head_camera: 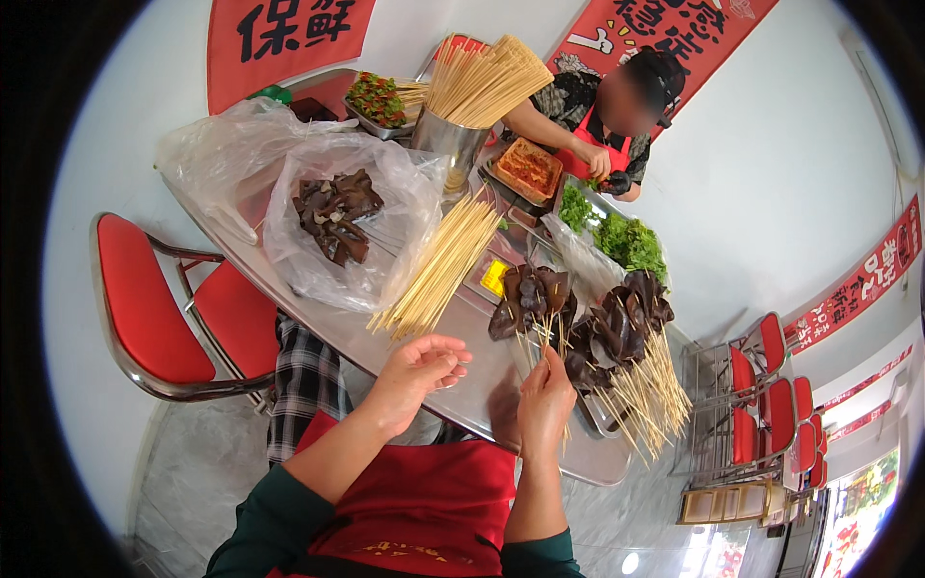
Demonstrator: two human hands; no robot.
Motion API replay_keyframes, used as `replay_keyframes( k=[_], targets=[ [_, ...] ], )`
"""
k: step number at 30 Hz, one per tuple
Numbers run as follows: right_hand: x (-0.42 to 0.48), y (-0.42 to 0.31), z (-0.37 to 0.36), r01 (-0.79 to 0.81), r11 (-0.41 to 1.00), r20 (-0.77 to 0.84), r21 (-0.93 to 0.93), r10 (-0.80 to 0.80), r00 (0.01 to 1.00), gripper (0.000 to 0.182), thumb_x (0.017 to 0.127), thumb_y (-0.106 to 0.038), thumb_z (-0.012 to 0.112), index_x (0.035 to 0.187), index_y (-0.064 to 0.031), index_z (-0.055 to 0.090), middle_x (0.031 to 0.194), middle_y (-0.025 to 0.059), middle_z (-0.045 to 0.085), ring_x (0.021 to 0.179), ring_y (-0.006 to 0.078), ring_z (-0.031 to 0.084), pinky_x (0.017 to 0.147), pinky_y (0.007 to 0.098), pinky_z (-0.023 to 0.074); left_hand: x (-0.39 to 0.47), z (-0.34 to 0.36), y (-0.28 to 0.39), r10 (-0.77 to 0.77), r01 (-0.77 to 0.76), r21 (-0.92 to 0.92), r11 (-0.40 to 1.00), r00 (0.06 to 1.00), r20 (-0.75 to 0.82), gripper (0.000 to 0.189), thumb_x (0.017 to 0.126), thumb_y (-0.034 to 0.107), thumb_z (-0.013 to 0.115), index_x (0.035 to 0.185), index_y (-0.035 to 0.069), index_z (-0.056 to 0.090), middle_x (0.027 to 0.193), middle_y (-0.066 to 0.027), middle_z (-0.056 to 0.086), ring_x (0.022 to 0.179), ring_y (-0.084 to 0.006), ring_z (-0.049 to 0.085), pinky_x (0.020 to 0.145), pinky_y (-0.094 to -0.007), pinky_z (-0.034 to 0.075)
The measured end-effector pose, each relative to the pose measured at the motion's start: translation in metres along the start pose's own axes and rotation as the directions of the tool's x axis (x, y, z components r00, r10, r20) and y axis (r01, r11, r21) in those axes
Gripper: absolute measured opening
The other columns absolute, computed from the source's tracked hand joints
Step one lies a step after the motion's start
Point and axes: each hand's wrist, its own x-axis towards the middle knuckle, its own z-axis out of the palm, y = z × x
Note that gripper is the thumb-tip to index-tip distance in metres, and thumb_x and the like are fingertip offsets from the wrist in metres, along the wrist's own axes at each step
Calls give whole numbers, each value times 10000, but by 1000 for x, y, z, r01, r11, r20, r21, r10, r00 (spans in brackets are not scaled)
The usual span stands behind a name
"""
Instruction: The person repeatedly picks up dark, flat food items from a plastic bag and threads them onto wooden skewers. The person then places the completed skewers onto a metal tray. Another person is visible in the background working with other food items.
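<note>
My right hand (547, 401) is closed on the stick of a bamboo skewer, beside skewers threaded with dark wood ear mushroom (533, 292) at the tray's near side. My left hand (423, 379) hovers over the table edge, fingers curled apart with nothing visible in them. Beyond it lies a loose pile of bare bamboo skewers (442, 267). An open clear plastic bag (405, 209) to the left holds loose wood ear pieces (338, 213). More wood ear skewers (621, 325) are heaped on a metal tray (603, 419) to the right, their sticks pointing towards me.
A metal canister (449, 148) packed with skewers stands at the back, near a tray of green and red skewers (376, 101). Across the table (340, 314), a co-worker (607, 123) handles greens beside a tub of red sauce (529, 171) and leafy greens (629, 242). Red chairs (155, 296) stand left.
</note>
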Motion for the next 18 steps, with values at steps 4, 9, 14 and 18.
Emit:
replay_keyframes(
  k=[4,9,14,18],
  targets=[
    [0,-6,-4,60,967,6,-247,-60,998,258,864,-96,536,1094,10,589,818,233,635,716,395,626,638,463,491,-4,-6,2,5,-5,11,1000,1000,-9,208,922,109,541,1109,19,558,1041,-80,621,900,-119,585,823,-254,477],
    [-12,-15,-12,205,895,-24,-395,-233,972,314,820,-77,578,1129,-31,561,953,186,609,772,379,614,659,449,495,-11,-14,2,67,-65,44,997,997,-46,159,915,82,539,1058,26,579,979,-57,629,830,-98,576,757,-232,468],
    [-26,-52,2,175,972,151,-158,-151,977,285,811,-83,592,1089,-20,584,913,192,613,759,375,613,657,439,500,-16,-22,-2,188,-171,163,972,978,-92,122,898,33,534,998,40,602,907,-24,627,721,-63,541,643,-195,432],
    [-22,-80,27,201,969,267,-142,-158,951,260,835,-103,573,1078,-12,590,955,210,621,798,387,620,672,453,504,-19,-23,-8,300,-238,402,884,949,-99,114,883,8,544,986,12,592,877,-24,628,705,-57,539,640,-193,434]
  ],
)
